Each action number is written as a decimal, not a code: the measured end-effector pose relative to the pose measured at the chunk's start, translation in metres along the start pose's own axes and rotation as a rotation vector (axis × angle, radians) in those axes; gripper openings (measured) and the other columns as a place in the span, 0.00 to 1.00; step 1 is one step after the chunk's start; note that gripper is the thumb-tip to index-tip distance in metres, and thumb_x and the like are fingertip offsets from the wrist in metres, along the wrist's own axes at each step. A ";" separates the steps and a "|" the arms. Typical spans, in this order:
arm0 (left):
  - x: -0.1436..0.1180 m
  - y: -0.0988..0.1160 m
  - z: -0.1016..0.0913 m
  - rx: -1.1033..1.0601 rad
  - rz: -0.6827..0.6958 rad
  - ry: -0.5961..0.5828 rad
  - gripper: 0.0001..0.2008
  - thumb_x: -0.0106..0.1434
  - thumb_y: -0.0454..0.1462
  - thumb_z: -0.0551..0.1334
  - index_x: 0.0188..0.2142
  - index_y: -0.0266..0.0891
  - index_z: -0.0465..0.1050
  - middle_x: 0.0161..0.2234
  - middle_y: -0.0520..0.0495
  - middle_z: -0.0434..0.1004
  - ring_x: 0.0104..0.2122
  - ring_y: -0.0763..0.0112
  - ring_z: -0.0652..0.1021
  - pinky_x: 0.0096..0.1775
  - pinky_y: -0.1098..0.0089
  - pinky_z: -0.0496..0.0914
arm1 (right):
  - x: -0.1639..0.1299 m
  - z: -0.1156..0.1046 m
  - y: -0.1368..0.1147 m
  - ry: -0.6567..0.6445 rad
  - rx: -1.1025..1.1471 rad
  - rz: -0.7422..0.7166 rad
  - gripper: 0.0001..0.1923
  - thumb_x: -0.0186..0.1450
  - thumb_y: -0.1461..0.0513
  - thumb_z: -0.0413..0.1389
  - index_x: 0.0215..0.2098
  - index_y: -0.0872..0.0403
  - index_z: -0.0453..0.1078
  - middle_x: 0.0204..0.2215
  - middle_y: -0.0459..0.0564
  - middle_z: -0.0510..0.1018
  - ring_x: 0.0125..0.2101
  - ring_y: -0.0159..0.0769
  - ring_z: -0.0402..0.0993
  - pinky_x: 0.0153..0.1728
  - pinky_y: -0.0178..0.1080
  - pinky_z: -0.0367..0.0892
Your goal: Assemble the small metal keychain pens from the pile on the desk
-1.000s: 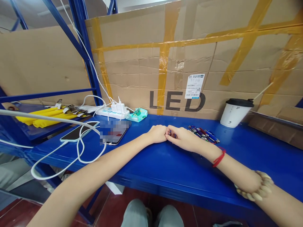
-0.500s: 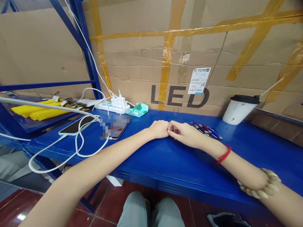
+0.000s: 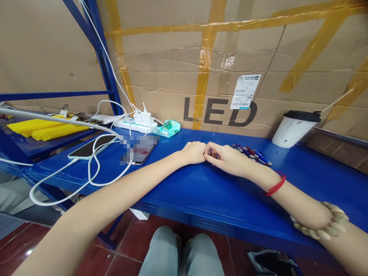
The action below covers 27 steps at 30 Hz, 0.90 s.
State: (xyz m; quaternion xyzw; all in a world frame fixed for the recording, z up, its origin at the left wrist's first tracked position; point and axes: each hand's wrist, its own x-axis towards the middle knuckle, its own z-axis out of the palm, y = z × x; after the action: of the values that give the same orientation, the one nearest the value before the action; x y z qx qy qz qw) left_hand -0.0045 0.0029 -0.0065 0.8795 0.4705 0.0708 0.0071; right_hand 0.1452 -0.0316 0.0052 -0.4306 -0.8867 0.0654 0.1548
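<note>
My left hand (image 3: 196,152) is closed in a fist on the blue tabletop (image 3: 184,188); its palm side is hidden. Against its knuckles rest the curled fingertips of my right hand (image 3: 224,157), thumb and forefinger drawn close together. Whatever either hand holds, if anything, I cannot make out. Just behind my right hand lie several pens (image 3: 254,154) in blue, dark and red, partly covered by that hand. A red string bracelet (image 3: 276,185) circles my right wrist, and a beaded bracelet (image 3: 324,224) sits farther up the forearm.
At left, two phones (image 3: 92,147) lie by looped white cables and a power strip (image 3: 133,124). A green tissue pack (image 3: 169,128) sits beside it. Yellow rolls (image 3: 54,128) occupy the left shelf. A lidded paper cup (image 3: 294,130) stands at right; a cardboard wall (image 3: 161,69) rises behind.
The camera view has shifted slightly, so the surroundings appear a little higher. Both hands keep almost the same pose, still touching each other.
</note>
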 end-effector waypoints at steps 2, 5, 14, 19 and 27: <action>0.000 0.000 0.000 0.000 -0.003 -0.004 0.13 0.57 0.40 0.52 0.35 0.41 0.73 0.38 0.45 0.78 0.40 0.58 0.76 0.38 0.63 0.70 | 0.000 0.000 0.000 -0.001 -0.014 0.005 0.06 0.64 0.58 0.46 0.35 0.51 0.62 0.25 0.45 0.74 0.25 0.33 0.68 0.25 0.34 0.55; 0.000 0.000 0.001 -0.005 -0.001 0.004 0.13 0.57 0.39 0.52 0.35 0.41 0.73 0.38 0.46 0.78 0.40 0.59 0.77 0.39 0.62 0.70 | 0.000 0.000 0.000 -0.001 -0.012 -0.001 0.06 0.64 0.58 0.46 0.35 0.51 0.62 0.24 0.45 0.74 0.24 0.33 0.68 0.25 0.34 0.55; -0.001 0.001 -0.001 -0.021 0.003 0.006 0.12 0.57 0.37 0.52 0.34 0.40 0.73 0.37 0.45 0.78 0.39 0.60 0.77 0.39 0.63 0.69 | 0.000 0.001 0.001 -0.012 0.014 0.000 0.06 0.64 0.58 0.46 0.34 0.51 0.61 0.23 0.44 0.73 0.23 0.32 0.67 0.24 0.33 0.56; 0.000 0.001 0.001 -0.019 0.012 0.016 0.12 0.57 0.37 0.52 0.35 0.40 0.73 0.36 0.44 0.78 0.40 0.59 0.77 0.39 0.63 0.70 | 0.001 0.002 0.004 -0.001 0.035 -0.003 0.07 0.64 0.57 0.46 0.34 0.51 0.61 0.22 0.44 0.73 0.22 0.31 0.67 0.24 0.33 0.57; 0.000 0.002 0.001 -0.037 0.019 0.022 0.12 0.58 0.38 0.52 0.36 0.38 0.73 0.36 0.43 0.77 0.42 0.58 0.76 0.41 0.62 0.69 | 0.002 0.002 0.002 -0.018 0.027 0.028 0.08 0.63 0.55 0.46 0.33 0.51 0.61 0.22 0.44 0.73 0.22 0.31 0.68 0.24 0.33 0.58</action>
State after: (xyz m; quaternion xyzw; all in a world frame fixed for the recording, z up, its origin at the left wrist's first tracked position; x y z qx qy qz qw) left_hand -0.0028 0.0016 -0.0070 0.8829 0.4608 0.0890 0.0174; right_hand 0.1451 -0.0290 0.0034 -0.4404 -0.8809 0.0832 0.1519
